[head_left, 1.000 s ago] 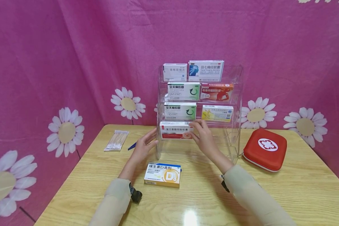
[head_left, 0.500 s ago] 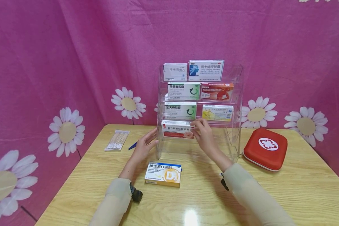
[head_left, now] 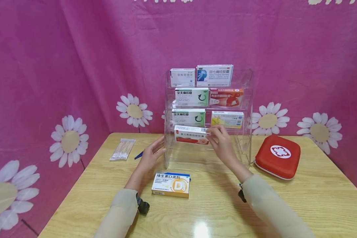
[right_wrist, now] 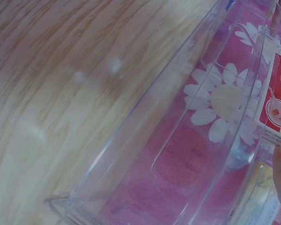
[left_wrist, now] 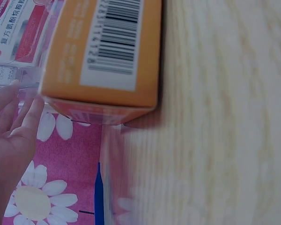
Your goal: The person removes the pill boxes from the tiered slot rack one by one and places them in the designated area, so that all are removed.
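Note:
My right hand pinches the right end of a white-and-red medicine box at the lowest filled tier of the clear acrylic display rack. The box is tilted, so its top face shows. In the right wrist view, a fingertip touches the end of this medicine box. My left hand lies along the rack's left side, its fingers extended and touching the panel. The left wrist view shows those fingers stretched out beside an orange box end. On the table before the rack lies a vitamin D3 box.
Higher tiers hold several medicine boxes, among them green-and-white ones, a red one and a yellow one. A red first-aid case lies right of the rack. Cotton swabs and a blue pointed object lie left.
My right hand has moved right with the white-and-red medicine box, which tilts more and shows more of its top face. My left hand stays at the rack's side.

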`<state>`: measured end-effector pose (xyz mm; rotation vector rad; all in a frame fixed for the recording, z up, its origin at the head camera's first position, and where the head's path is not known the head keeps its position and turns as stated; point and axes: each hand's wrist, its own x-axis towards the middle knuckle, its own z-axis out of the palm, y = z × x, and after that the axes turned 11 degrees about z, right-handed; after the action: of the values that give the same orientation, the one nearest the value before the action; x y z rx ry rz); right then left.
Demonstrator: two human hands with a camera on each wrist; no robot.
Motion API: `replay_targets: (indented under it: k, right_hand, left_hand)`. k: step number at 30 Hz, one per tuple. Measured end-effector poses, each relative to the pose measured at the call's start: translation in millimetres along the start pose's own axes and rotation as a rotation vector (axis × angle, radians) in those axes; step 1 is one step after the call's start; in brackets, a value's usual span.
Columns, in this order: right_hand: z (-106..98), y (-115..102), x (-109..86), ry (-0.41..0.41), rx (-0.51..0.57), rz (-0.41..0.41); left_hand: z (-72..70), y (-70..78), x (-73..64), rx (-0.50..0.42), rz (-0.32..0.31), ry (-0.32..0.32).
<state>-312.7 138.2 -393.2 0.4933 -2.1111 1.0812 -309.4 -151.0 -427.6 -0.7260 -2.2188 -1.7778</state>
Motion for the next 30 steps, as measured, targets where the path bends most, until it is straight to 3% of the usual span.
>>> replay_targets:
  k: [8, 12, 20, 30]
  right_hand:
    - [-10.4, -5.8, -3.1, 0.058, -0.019, -0.028]
    - [-16.5, -9.4, -5.7, 0.077, 0.041, -0.021]
    - [-31.4, -17.0, -23.5, 0.031, 0.204, 0.029]
    - [-56.5, -21.0, -48.4, -0.072, 0.177, 0.117]
  left_hand:
    - [0.8, -4.1, -1.9, -0.007, -0.029, 0.014]
    - [0.7, -4.1, -1.4, -0.013, -0.03, 0.013]
    - [0.0, -4.6, -0.6, -0.01, -0.022, 0.011]
    - [0.0, -0.2, 0.2, -0.005, -0.038, 0.017]
